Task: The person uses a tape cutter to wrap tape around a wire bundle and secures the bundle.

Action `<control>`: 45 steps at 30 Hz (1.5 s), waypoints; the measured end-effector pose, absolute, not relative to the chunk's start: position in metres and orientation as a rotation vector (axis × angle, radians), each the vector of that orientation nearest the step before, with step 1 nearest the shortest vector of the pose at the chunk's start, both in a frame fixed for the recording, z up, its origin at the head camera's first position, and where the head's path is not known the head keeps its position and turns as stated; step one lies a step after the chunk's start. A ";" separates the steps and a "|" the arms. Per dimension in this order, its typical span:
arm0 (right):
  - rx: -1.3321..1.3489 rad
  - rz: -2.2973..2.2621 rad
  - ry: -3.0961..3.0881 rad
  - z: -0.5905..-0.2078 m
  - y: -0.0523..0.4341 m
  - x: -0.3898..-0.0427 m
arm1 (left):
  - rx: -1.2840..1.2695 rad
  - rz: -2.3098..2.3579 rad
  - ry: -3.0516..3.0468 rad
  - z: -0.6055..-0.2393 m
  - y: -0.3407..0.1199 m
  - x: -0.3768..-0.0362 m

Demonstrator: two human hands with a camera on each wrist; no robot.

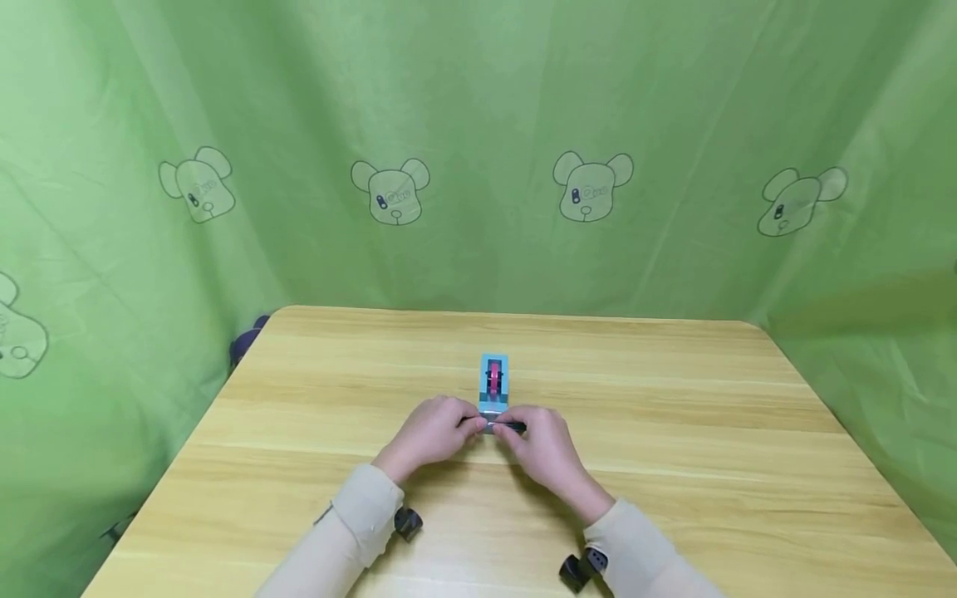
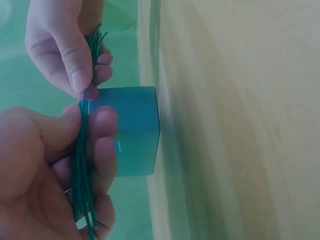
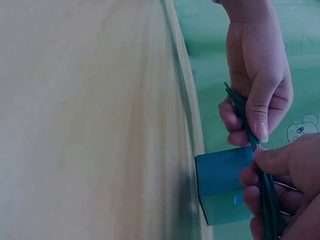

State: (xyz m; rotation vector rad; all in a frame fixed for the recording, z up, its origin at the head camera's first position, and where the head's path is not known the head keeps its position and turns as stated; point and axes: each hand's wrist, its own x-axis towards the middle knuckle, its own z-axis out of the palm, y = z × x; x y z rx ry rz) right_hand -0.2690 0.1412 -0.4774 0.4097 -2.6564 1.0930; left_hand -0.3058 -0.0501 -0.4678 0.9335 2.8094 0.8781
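Both hands hold one bundle of thin dark green strands (image 2: 81,150) just in front of a blue tape dispenser (image 1: 485,363) that carries a pink roll (image 1: 494,378). My left hand (image 1: 434,432) pinches the bundle's left part between thumb and fingers. On the other side, my right hand (image 1: 547,447) grips its right part, thumb close to the left thumb. A pale, shiny band (image 2: 85,94) shows on the strands between the two thumbs; whether it is tape I cannot tell. Loose strand ends stick out past both hands. Fingers hide much of the bundle.
The dispenser stands on a wooden table (image 1: 673,399), its long side pointing away from me. Green curtains (image 1: 486,83) with bear-head drawings hang behind and on both sides. Past the table's left edge is a dark purple object (image 1: 242,342).
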 end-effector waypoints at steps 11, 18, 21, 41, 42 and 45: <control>0.472 1.065 -2.770 -0.476 0.141 -0.270 | 0.978 0.911 2.811 -0.466 -0.051 -0.304; 0.499 1.032 -2.818 -0.471 0.143 -0.272 | 0.970 0.920 2.863 -0.467 -0.050 -0.304; 0.489 0.993 -2.820 -0.470 0.142 -0.272 | 0.968 0.917 2.881 -0.468 -0.049 -0.303; 0.464 0.933 -2.697 -0.478 0.142 -0.275 | 0.861 0.923 2.973 -0.472 -0.051 -0.305; 0.464 0.929 -2.700 -0.478 0.142 -0.275 | 0.839 0.932 2.974 -0.471 -0.052 -0.305; 0.457 0.921 -2.706 -0.478 0.142 -0.275 | 0.800 0.962 2.982 -0.469 -0.054 -0.306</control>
